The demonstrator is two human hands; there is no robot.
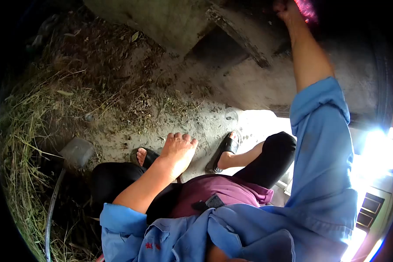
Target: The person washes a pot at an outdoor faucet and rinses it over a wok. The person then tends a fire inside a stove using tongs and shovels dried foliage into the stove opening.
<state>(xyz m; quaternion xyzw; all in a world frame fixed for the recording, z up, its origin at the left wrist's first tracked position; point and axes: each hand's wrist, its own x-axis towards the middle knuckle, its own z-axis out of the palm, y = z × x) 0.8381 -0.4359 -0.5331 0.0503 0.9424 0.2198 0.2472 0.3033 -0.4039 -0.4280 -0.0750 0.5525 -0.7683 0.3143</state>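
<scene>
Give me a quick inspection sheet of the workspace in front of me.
Surface: pale floor, strewn with dirt and plant bits.
Job's things: shiny pink item beside the right hand; whether held is unclear.
Clutter: dry grass at left; grey block-like piece near a long thin bar.
Hands: right one raised in shadow; left hand low in front of the body, grip unclear.
Cables: nothing seen for certain.
Surroundings: shadowed grey structure ahead, bright light at right.

Right hand (286,10) outstretched — in shadow, left hand (179,150) nearer, grass (24,153)
</scene>
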